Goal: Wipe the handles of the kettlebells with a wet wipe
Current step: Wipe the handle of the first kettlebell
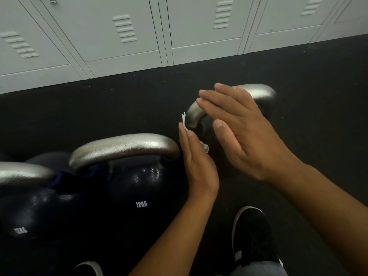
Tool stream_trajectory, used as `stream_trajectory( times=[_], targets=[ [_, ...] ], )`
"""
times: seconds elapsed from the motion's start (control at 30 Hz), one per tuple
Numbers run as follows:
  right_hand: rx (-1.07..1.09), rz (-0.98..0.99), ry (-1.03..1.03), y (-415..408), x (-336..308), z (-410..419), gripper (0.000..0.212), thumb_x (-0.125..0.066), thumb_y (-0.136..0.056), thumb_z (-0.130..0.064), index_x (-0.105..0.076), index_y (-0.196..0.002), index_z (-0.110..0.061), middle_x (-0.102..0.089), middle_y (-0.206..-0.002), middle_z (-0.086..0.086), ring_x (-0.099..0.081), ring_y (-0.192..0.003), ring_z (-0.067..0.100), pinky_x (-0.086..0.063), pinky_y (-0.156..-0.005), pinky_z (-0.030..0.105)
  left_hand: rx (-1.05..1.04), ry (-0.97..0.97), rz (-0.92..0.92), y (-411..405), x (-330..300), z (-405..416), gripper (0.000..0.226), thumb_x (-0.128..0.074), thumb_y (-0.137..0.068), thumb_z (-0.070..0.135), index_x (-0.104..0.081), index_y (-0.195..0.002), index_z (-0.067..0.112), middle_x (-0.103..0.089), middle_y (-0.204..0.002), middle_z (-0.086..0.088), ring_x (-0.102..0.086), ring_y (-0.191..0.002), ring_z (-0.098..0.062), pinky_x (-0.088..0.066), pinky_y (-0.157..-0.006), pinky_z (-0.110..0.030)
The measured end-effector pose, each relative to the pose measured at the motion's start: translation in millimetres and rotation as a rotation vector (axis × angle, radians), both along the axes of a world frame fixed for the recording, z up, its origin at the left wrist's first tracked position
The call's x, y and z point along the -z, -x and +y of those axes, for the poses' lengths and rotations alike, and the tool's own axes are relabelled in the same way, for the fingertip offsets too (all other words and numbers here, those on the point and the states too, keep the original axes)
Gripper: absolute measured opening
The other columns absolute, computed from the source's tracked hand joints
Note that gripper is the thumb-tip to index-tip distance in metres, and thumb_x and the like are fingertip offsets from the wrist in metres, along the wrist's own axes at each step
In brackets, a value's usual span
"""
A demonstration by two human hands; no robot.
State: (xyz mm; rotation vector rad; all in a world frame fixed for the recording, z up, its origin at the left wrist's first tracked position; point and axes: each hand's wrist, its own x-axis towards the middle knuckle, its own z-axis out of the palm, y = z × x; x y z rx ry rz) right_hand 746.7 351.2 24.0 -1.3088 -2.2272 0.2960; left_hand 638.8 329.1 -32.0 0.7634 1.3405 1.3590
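Your left hand (196, 162) held the wet wipe (205, 146), limp, light stuff, best pinched at its edge, under nearly straight fingers (184, 134) just beside the handle (196, 114). Beyond, your right hand (242, 132) lay over that handle of the kettlebell, fingers (214, 98) spread and straight; it looked heavy and rigid.

Black floor (298, 80) carries 3 kettlebells (139, 188), apparently all dark.

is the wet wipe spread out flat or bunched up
Bunched up: the wet wipe shows only as small crumpled white bits poking out beside the left hand; the rest is hidden.
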Motion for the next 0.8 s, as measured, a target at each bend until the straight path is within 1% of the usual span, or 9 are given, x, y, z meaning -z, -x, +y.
stream_trajectory(
  times=[0.1, 0.17, 0.37, 0.4, 0.5, 0.6, 0.67, 0.73, 0.8],
  targets=[
    [-0.003, 0.001, -0.001, 0, 0, 0, 0.053, -0.029, -0.108, -0.029, -0.052, -0.152, -0.011, -0.047, -0.161, 0.001, -0.027, -0.157, 0.017, -0.013, -0.131, 0.04, -0.001, -0.048, 0.014, 1, -6, 3, 0.054, -0.028, -0.112, 0.043, -0.027, -0.162, 0.024, -0.03, -0.167, 0.01, -0.028, -0.149, 0.005, -0.029, -0.11, -0.002],
    [-0.002, -0.002, -0.005, 0, 0, 0, 0.053, -0.029, -0.108, -0.028, -0.052, -0.152, -0.011, -0.047, -0.161, 0.002, -0.027, -0.157, 0.018, -0.012, -0.131, 0.039, -0.007, -0.065, 0.026, 3, -6, 6, 0.052, -0.027, -0.112, 0.04, -0.031, -0.161, 0.022, -0.036, -0.164, 0.008, -0.033, -0.148, 0.003, -0.032, -0.107, -0.002],
    [-0.002, -0.003, -0.009, 0, 0, 0, 0.053, -0.029, -0.107, -0.029, -0.051, -0.152, -0.01, -0.046, -0.161, 0.003, -0.027, -0.157, 0.018, -0.011, -0.131, 0.038, 0.048, -0.012, 0.036, 2, -6, 4, 0.051, -0.025, -0.113, 0.034, -0.017, -0.163, 0.03, -0.019, -0.17, 0.013, -0.022, -0.14, 0.013, -0.029, -0.089, 0.01],
    [-0.005, -0.005, -0.01, 1, 1, 0, 0.053, -0.029, -0.107, -0.029, -0.051, -0.152, -0.01, -0.046, -0.161, 0.003, -0.027, -0.157, 0.019, -0.011, -0.131, 0.038, 0.05, 0.0, 0.036, 2, -7, 4, 0.051, -0.025, -0.113, 0.035, -0.017, -0.163, 0.03, -0.018, -0.17, 0.013, -0.021, -0.139, 0.014, -0.028, -0.09, 0.01],
    [-0.009, -0.014, -0.011, -1, 2, 0, 0.053, -0.029, -0.108, -0.029, -0.05, -0.153, -0.011, -0.045, -0.162, 0.002, -0.025, -0.158, 0.018, -0.009, -0.131, 0.037, 0.046, -0.004, 0.051, 0, -10, 2, 0.054, -0.025, -0.113, 0.041, -0.014, -0.164, 0.029, -0.014, -0.171, 0.014, -0.016, -0.145, 0.014, -0.021, -0.106, 0.003],
    [-0.019, -0.026, -0.019, -5, 2, 2, 0.053, -0.03, -0.108, -0.029, -0.048, -0.154, -0.011, -0.043, -0.163, 0.002, -0.025, -0.158, 0.018, -0.01, -0.131, 0.036, 0.044, -0.064, 0.055, -5, -17, -5, 0.069, -0.025, -0.102, 0.052, -0.009, -0.165, 0.028, -0.008, -0.172, 0.016, -0.008, -0.153, 0.01, -0.014, -0.126, -0.019],
    [-0.018, -0.032, -0.028, -7, 1, 3, 0.052, -0.03, -0.109, -0.029, -0.047, -0.155, -0.011, -0.043, -0.163, 0.002, -0.025, -0.158, 0.017, -0.012, -0.131, 0.036, 0.046, -0.088, 0.068, -7, -18, -7, 0.073, -0.025, -0.099, 0.052, -0.007, -0.165, 0.028, -0.005, -0.172, 0.017, -0.005, -0.153, 0.01, -0.009, -0.129, -0.026],
    [-0.007, -0.027, -0.037, -7, 1, 3, 0.052, -0.031, -0.108, -0.028, -0.047, -0.155, -0.011, -0.043, -0.163, 0.002, -0.026, -0.157, 0.017, -0.013, -0.131, 0.035, 0.05, -0.099, 0.079, -5, -17, -5, 0.07, -0.025, -0.101, 0.05, -0.007, -0.165, 0.027, -0.005, -0.172, 0.016, -0.005, -0.154, 0.009, -0.009, -0.129, -0.025],
    [0.01, -0.012, -0.044, -6, 1, 1, 0.052, -0.031, -0.108, -0.027, -0.047, -0.155, -0.009, -0.043, -0.163, 0.004, -0.027, -0.157, 0.017, -0.014, -0.131, 0.034, 0.057, -0.094, 0.085, -2, -16, 0, 0.062, -0.024, -0.108, 0.046, -0.01, -0.165, 0.027, -0.008, -0.172, 0.015, -0.006, -0.155, 0.007, -0.014, -0.123, -0.011]
  ],
)
